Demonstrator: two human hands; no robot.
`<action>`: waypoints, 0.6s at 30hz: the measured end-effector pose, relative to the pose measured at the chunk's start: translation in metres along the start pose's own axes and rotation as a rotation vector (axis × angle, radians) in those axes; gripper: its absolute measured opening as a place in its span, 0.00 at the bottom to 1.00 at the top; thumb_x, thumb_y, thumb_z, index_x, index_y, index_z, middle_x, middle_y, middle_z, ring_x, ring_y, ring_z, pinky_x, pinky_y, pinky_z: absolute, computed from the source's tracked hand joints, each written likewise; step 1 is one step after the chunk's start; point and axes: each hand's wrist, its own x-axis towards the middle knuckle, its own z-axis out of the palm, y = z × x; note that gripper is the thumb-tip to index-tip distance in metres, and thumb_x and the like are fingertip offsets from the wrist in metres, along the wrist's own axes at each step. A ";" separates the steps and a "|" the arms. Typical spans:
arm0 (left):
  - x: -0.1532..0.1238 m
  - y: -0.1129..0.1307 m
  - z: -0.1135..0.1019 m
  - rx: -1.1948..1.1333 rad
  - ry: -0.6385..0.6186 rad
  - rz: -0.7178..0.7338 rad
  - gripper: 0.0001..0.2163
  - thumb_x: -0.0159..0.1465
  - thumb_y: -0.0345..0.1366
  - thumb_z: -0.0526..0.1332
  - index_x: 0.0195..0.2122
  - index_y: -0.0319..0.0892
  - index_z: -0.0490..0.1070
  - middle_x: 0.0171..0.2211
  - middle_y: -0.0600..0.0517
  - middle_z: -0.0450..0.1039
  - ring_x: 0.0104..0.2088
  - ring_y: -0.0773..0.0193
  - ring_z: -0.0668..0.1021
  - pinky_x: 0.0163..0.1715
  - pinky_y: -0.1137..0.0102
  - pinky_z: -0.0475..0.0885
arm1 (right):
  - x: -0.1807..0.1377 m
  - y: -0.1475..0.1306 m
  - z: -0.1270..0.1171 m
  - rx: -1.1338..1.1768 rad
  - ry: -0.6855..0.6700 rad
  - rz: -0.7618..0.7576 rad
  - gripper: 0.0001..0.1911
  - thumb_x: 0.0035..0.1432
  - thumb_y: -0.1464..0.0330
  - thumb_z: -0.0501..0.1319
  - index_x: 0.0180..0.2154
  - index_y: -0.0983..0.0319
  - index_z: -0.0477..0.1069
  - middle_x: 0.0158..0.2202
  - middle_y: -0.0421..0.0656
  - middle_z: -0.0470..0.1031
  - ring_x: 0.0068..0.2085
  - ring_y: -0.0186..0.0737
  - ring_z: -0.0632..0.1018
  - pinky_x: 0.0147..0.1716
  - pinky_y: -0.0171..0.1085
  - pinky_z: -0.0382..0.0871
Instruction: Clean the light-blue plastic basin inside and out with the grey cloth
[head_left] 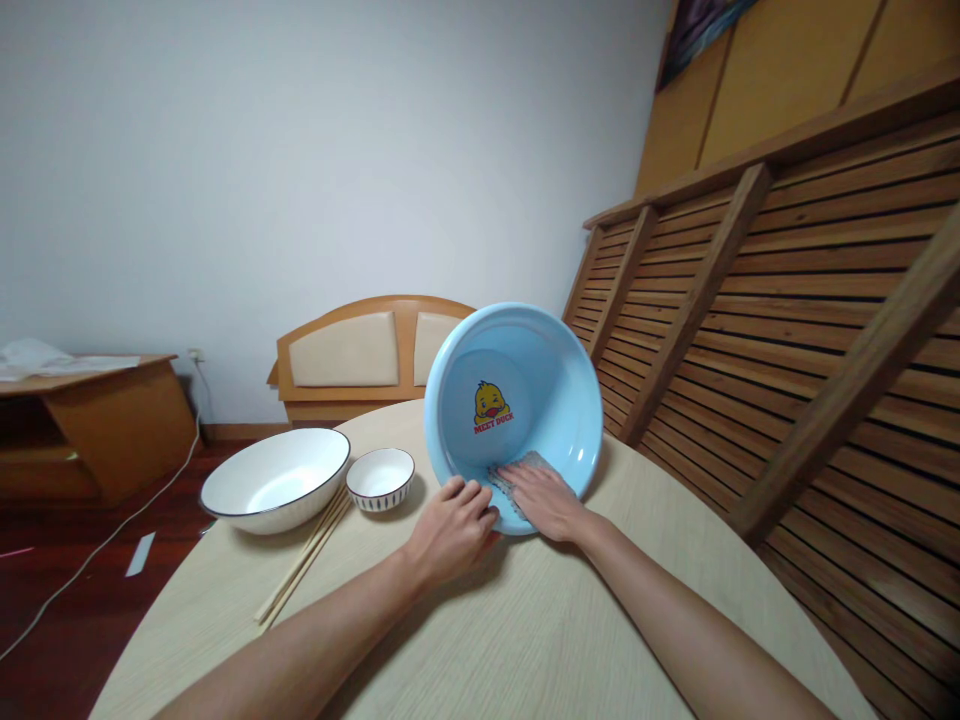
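A light blue plastic basin [564,365] stands tilted on its side on the round table, its opening facing me. On its inner bottom is a yellow duck print [492,404] with the words "MEET DUCK". My left hand [456,525] is closed around the near-left part of the rim, with the thumb out of sight. Inside the basin, my right hand [546,500] presses a grey cloth [535,459] against the lower wall. Its fingers are stretched over the cloth, which is partly hidden beneath them.
Left of the basin are a small patterned bowl [381,479], several wooden chopsticks [304,568] and a large white bowl [277,478] with a dark rim. The pale wooden table [600,630] has a curved edge. A slatted wooden frame [787,330] leans close on the right.
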 end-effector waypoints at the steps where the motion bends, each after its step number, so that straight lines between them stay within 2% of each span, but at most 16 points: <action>1: 0.000 0.000 0.000 -0.001 -0.003 -0.004 0.10 0.67 0.43 0.67 0.36 0.42 0.75 0.36 0.50 0.73 0.40 0.59 0.73 0.42 0.62 0.62 | 0.001 0.000 -0.001 -0.008 0.001 0.022 0.30 0.72 0.64 0.41 0.70 0.60 0.59 0.70 0.47 0.62 0.70 0.51 0.61 0.67 0.55 0.54; 4: 0.000 0.000 0.000 0.003 -0.009 -0.007 0.10 0.67 0.43 0.66 0.36 0.42 0.75 0.35 0.50 0.73 0.40 0.58 0.73 0.43 0.62 0.62 | 0.001 -0.002 -0.004 -0.010 0.010 0.050 0.29 0.72 0.63 0.42 0.70 0.58 0.60 0.70 0.46 0.63 0.70 0.51 0.61 0.67 0.56 0.53; 9: 0.000 -0.001 0.000 0.007 -0.005 0.006 0.09 0.68 0.42 0.66 0.35 0.42 0.74 0.35 0.50 0.73 0.40 0.58 0.72 0.43 0.61 0.62 | -0.002 -0.001 -0.004 0.016 0.010 0.006 0.29 0.72 0.64 0.41 0.69 0.58 0.61 0.70 0.45 0.63 0.70 0.49 0.62 0.67 0.55 0.53; 14: -0.001 -0.003 0.000 0.005 0.008 0.001 0.09 0.67 0.42 0.67 0.35 0.42 0.74 0.35 0.51 0.72 0.39 0.59 0.72 0.43 0.61 0.61 | -0.002 -0.003 -0.006 0.006 0.006 0.050 0.30 0.72 0.63 0.41 0.70 0.58 0.61 0.70 0.46 0.63 0.70 0.51 0.61 0.68 0.56 0.52; 18: -0.001 -0.006 -0.001 -0.002 0.002 0.016 0.09 0.67 0.42 0.66 0.35 0.42 0.73 0.35 0.50 0.72 0.39 0.58 0.72 0.42 0.61 0.61 | -0.006 -0.001 -0.007 0.009 -0.022 -0.011 0.30 0.72 0.64 0.41 0.71 0.57 0.58 0.71 0.44 0.60 0.71 0.50 0.61 0.68 0.55 0.52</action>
